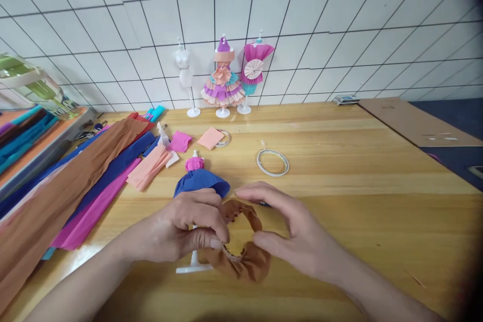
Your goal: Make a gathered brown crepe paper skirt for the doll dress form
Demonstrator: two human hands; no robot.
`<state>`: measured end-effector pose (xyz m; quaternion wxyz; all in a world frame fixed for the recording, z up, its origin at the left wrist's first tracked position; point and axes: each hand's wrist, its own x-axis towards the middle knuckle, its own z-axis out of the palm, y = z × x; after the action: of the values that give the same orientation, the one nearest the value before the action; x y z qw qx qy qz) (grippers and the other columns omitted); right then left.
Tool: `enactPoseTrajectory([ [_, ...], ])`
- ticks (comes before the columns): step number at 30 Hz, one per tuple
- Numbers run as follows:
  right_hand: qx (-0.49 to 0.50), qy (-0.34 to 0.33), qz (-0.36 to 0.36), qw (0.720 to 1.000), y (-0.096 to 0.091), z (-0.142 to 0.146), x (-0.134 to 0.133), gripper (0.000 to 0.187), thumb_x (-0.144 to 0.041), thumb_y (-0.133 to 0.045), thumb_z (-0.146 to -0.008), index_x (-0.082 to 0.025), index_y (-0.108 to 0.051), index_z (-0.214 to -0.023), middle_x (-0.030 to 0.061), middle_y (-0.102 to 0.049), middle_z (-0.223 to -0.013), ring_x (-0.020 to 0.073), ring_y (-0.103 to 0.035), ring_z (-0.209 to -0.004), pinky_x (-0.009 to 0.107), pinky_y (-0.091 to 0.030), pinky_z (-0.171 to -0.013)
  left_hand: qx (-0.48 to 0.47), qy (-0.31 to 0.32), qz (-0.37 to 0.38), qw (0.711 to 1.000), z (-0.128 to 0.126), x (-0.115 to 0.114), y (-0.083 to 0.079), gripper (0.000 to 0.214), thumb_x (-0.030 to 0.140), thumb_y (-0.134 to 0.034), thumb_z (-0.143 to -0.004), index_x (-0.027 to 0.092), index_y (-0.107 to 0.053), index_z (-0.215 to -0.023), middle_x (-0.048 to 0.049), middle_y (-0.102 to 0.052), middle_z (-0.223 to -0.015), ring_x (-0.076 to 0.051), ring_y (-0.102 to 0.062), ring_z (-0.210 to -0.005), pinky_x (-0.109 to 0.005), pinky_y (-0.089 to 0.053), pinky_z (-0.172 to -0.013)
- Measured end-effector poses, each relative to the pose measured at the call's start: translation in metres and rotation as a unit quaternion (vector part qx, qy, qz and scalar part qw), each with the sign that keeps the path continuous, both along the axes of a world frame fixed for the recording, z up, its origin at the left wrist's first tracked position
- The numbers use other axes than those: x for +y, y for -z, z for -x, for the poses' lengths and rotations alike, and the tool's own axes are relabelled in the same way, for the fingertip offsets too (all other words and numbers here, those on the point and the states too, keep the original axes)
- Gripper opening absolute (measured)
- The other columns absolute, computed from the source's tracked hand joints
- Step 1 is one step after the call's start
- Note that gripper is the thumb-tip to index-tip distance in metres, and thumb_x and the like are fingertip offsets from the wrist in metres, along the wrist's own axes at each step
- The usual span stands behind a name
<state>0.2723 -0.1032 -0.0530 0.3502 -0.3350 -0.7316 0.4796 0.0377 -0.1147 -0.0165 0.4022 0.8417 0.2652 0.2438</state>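
A brown gathered strip (249, 267), curved about an opening, is suspended between two hands above the counter (339, 171), its longer axis running from near to far. The left hand (199, 221) pinches the pleated inner edge between thumb and forefinger; the right hand (290, 229) sets its thumb against the right side, fingers spread, and whether it grips cannot be told. The blue-skirted dress form (202, 181) stands just left of the strip, partly behind the nearer left hand. Paper strips (85, 176) crowd the left; broader room extends rightward.
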Motion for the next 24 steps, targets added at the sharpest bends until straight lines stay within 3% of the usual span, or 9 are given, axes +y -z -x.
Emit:
enactPoseTrajectory([
  [7,-0.076,-0.052,-0.064,0.994,-0.014,0.023,-0.001,0.04,0.0,-0.061,-0.067,-0.021,-0.064,-0.101,0.0053,-0.066,-0.102,0.0211,-0.059,-0.098,0.037,-0.047,-0.087,-0.045,-0.019,-0.001,0.999,-0.004,0.0,0.007,0.017,0.027,-0.055,-0.09,0.014,-0.063,-0.099,-0.0024,-0.057,-0.075,-0.012,-0.053,-0.071,-0.022,-0.045,-0.066],
  [9,-0.086,-0.049,-0.052,0.994,-0.01,0.023,0.0,0.038,-0.001,-0.064,-0.068,-0.021,-0.066,-0.099,0.0041,-0.065,-0.097,0.0191,-0.06,-0.091,0.034,-0.048,-0.081,-0.039,-0.071,-0.002,0.997,-0.005,0.0,0.012,0.015,0.028,-0.059,-0.088,0.013,-0.059,-0.087,-0.0007,-0.055,-0.073,-0.01,-0.051,-0.066,-0.021,-0.043,-0.06],
  [12,-0.083,-0.02,-0.077,0.993,-0.004,0.023,0.002,0.032,-0.004,-0.067,-0.07,-0.02,-0.068,-0.097,0.0026,-0.064,-0.087,0.0162,-0.059,-0.079,0.031,-0.048,-0.073,-0.016,-0.138,-0.064,0.988,-0.007,0.002,0.018,0.028,0.034,-0.064,-0.083,0.015,-0.05,-0.069,0.0,-0.053,-0.071,-0.01,-0.048,-0.063,-0.021,-0.039,-0.057],
  [20,-0.05,-0.042,-0.179,0.982,-0.007,0.024,0.007,0.015,-0.005,-0.063,-0.076,-0.018,-0.068,-0.071,-0.0005,-0.061,-0.062,0.0155,-0.055,-0.075,0.031,-0.043,-0.071,0.017,-0.153,-0.186,0.97,-0.011,0.007,0.02,0.043,0.046,-0.063,-0.081,0.016,-0.043,-0.059,0.0042,-0.042,-0.059,-0.009,-0.04,-0.056,-0.021,-0.029,-0.051],
  [24,-0.064,0.001,-0.232,0.971,-0.007,0.021,0.004,0.018,-0.005,-0.059,-0.077,-0.017,-0.065,-0.066,-0.0008,-0.058,-0.06,0.0157,-0.056,-0.074,0.038,-0.042,-0.082,0.024,-0.192,-0.209,0.959,-0.012,0.007,0.022,0.048,0.055,-0.056,-0.082,0.016,-0.04,-0.057,0.0047,-0.041,-0.057,-0.008,-0.036,-0.052,-0.02,-0.026,-0.049],
])
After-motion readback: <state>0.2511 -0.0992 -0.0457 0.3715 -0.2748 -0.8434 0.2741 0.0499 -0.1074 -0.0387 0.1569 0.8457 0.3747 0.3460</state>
